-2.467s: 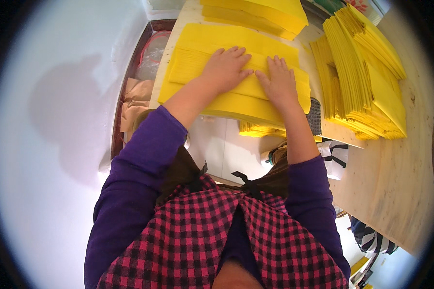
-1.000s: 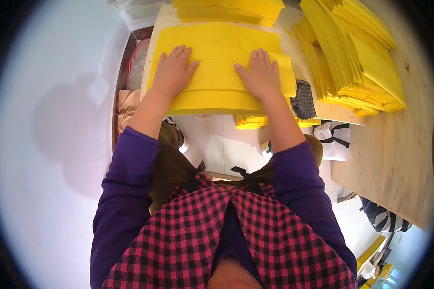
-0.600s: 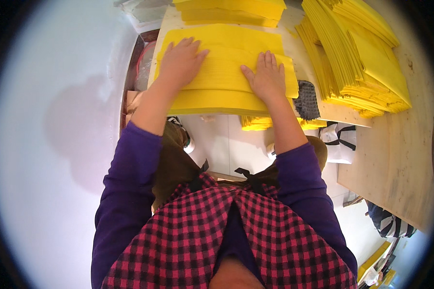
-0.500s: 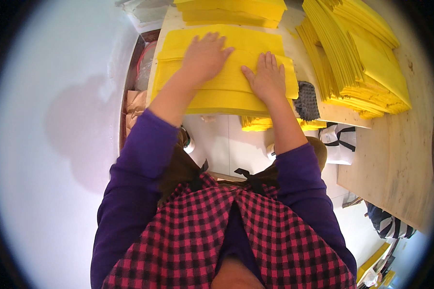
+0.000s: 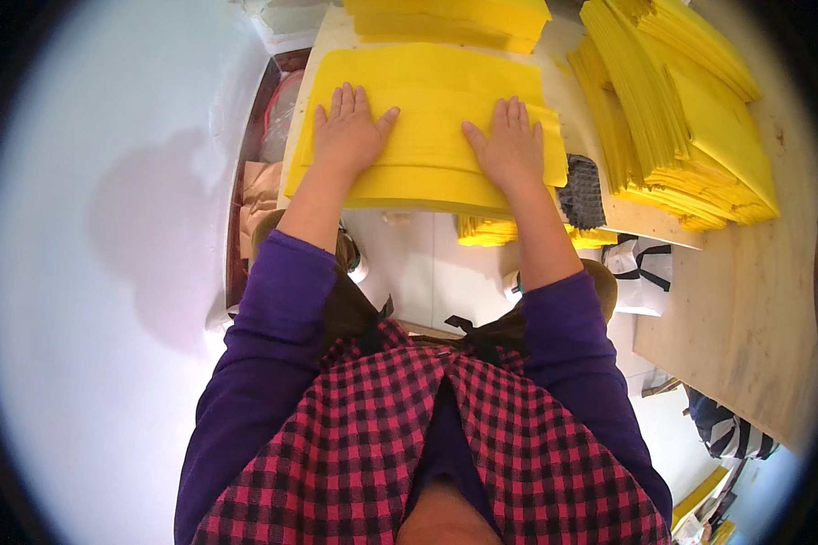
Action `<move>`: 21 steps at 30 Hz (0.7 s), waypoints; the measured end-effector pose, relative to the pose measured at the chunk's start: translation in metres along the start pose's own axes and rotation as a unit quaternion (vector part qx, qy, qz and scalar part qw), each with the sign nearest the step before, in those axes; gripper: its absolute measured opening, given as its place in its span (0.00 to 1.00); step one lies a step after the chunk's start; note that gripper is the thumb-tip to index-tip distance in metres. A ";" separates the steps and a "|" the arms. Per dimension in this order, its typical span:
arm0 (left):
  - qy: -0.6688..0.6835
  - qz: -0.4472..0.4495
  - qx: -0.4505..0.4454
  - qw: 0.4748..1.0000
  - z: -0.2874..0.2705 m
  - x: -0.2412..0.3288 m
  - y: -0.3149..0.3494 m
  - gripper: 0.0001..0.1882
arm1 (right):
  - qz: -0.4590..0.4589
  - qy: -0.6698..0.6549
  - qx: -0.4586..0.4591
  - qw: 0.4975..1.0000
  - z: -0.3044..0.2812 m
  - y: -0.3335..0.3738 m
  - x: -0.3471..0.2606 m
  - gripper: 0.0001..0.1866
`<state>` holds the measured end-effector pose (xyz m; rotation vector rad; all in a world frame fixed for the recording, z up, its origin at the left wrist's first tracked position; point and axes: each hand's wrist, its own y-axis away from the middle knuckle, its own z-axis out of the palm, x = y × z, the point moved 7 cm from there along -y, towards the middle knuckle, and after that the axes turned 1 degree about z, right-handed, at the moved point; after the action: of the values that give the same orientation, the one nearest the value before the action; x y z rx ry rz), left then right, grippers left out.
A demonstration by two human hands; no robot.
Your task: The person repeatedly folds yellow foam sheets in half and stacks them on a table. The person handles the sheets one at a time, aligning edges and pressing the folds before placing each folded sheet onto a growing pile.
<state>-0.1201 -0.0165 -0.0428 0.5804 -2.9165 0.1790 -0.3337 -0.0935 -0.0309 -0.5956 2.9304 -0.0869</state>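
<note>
On the wooden table (image 5: 565, 95), a yellow sheet stack (image 5: 432, 118) is found at twelve o'clock, flanked at its three by a folded yellow pile (image 5: 682, 118). Upon the sheets, left hand (image 5: 347, 141) and right hand (image 5: 511, 154) are laid flat, fingers spread; grey cloth (image 5: 583, 193) is noted near its four o'clock corner.

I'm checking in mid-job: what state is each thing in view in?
Left hand: open, palm down on front yellow sheets.
Right hand: open, palm down there too.
Front yellow sheets: stacked, lying flat.
Right-side yellow pile: folded, layered edges showing.
Brown paper: creased.
Grey cloth: folded or not, cannot tell.
</note>
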 end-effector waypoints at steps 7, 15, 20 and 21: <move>-0.008 -0.003 0.015 1.000 0.003 0.002 -0.001 0.42 | -0.099 -0.047 -0.026 0.994 -0.012 -0.019 -0.072 0.45; -0.053 0.014 0.031 0.998 0.004 0.000 0.000 0.41 | -0.040 -0.038 -0.032 0.998 0.015 -0.019 -0.059 0.45; -0.020 0.013 0.032 0.999 0.006 0.002 -0.003 0.42 | 0.041 0.000 -0.045 0.998 0.008 -0.012 0.023 0.43; -0.013 0.013 0.033 0.999 0.006 0.001 -0.003 0.42 | 0.064 0.003 -0.051 0.997 0.007 -0.012 0.034 0.43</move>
<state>-0.1209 -0.0211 -0.0483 0.5596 -2.9543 0.2750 -0.3585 -0.1181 -0.0415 -0.4215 2.9832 0.0762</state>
